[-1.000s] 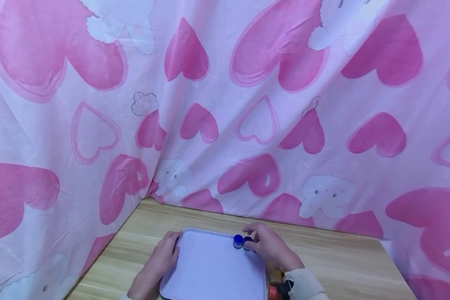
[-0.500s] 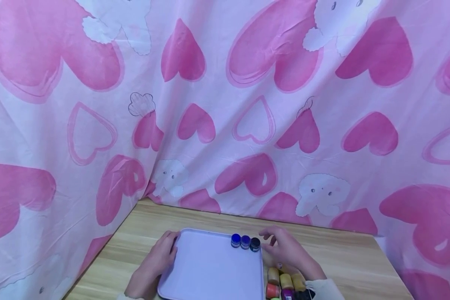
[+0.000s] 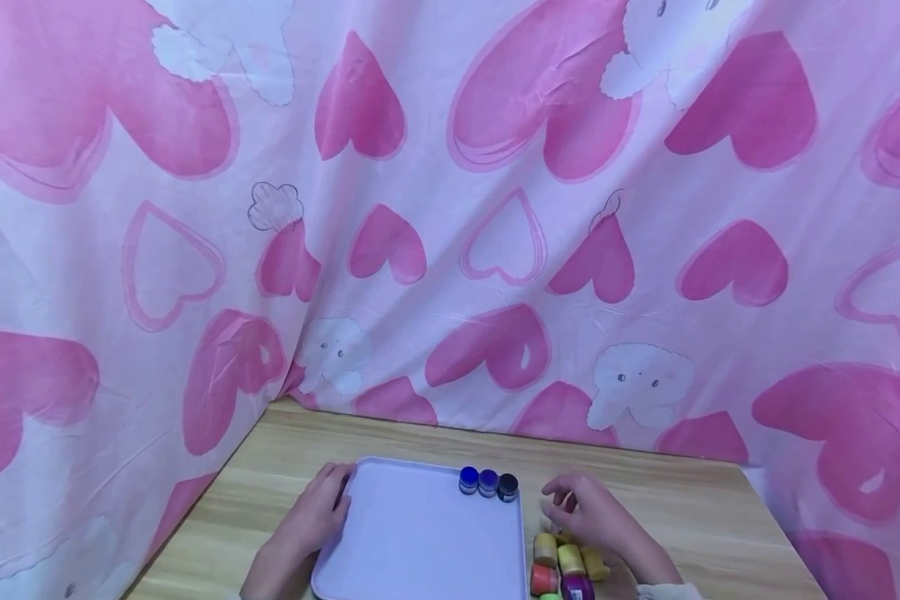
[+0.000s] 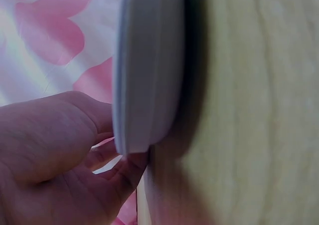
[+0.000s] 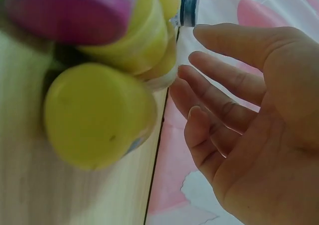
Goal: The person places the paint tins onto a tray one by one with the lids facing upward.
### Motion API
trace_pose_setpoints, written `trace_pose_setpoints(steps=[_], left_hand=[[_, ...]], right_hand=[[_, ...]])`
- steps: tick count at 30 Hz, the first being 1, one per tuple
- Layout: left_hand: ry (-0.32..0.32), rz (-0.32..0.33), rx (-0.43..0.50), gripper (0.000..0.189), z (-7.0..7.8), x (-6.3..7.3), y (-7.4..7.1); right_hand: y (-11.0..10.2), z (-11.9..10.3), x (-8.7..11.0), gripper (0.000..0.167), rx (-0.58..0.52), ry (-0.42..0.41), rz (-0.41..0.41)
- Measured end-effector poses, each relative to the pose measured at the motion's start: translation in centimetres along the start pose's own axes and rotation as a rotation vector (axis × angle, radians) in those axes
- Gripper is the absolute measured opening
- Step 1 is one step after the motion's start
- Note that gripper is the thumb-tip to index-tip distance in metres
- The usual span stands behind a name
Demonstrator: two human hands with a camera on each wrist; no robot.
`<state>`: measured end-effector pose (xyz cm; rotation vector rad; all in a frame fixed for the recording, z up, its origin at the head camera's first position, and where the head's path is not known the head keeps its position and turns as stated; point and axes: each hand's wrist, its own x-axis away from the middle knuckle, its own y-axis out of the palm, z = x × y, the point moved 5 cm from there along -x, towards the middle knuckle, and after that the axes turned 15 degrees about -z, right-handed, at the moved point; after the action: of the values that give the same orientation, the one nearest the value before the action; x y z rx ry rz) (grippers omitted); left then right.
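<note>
A pale lavender tray [image 3: 420,533] lies on the wooden table. My left hand [image 3: 320,510] holds its left rim; in the left wrist view the thumb is over the rim [image 4: 142,75] and the fingers are at the outer wall. Three small jars stand in a row in the tray's far right corner: one with a blue lid [image 3: 468,480], one purple-blue jar [image 3: 487,482] and one black-lidded jar [image 3: 507,487]. My right hand [image 3: 587,510] hovers right of the tray with loosely bent fingers and nothing in them, beside several loose jars.
The loose jars right of the tray include yellow jars [image 3: 570,559], an orange-red jar [image 3: 543,578], a purple jar [image 3: 577,587] and a green one [image 3: 550,596] at the bottom edge. A pink heart-print curtain [image 3: 495,250] encloses the table's back and left side.
My right hand has let go of the jars in the tray corner and drawn back to the right, above the loose jars. My left hand stays at the rim.
</note>
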<state>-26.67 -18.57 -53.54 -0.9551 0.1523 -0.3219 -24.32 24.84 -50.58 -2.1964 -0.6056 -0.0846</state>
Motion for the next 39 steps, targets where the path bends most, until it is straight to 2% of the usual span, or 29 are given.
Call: trace_pose_setpoints(steps=[2,7,9,12,13,16,23,30,39], left_hand=[[0.031,0.009,0.003,0.043,-0.1,0.0,0.0],[0.184,0.07,-0.016,0.039,-0.2,-0.3,-0.4],[0.198,0.056,-0.011,0.038,-0.1,-0.5,-0.5],[0.129,-0.006,0.012,0.037,-0.1,-0.5,-0.7],[0.084,-0.033,0.032,0.037,0.0,-0.5,-0.8],[0.025,-0.064,0.034,0.035,0.1,-0.4,-0.9],[0.052,-0.026,0.002,0.036,0.1,-0.2,-0.7],[0.052,-0.019,-0.009,0.036,0.0,-0.3,-0.6],[0.063,-0.004,0.001,0.035,0.1,-0.4,-0.8]], right_hand=[[0.1,0.5,0.4,0.024,-0.006,0.01,0.0],[0.4,1.5,0.9,0.023,-0.048,0.097,-0.007],[0.6,1.7,1.1,0.021,-0.06,0.115,-0.016],[0.9,1.8,1.2,0.019,-0.049,0.097,-0.037],[0.9,1.8,1.2,0.019,-0.043,0.087,-0.042],[0.9,1.9,1.4,0.019,-0.044,0.073,-0.041],[1.1,2.2,1.3,0.029,-0.087,0.159,-0.03],[1.3,2.5,1.4,0.027,-0.105,0.134,-0.034],[1.0,3.0,1.3,0.025,-0.148,0.174,-0.014]])
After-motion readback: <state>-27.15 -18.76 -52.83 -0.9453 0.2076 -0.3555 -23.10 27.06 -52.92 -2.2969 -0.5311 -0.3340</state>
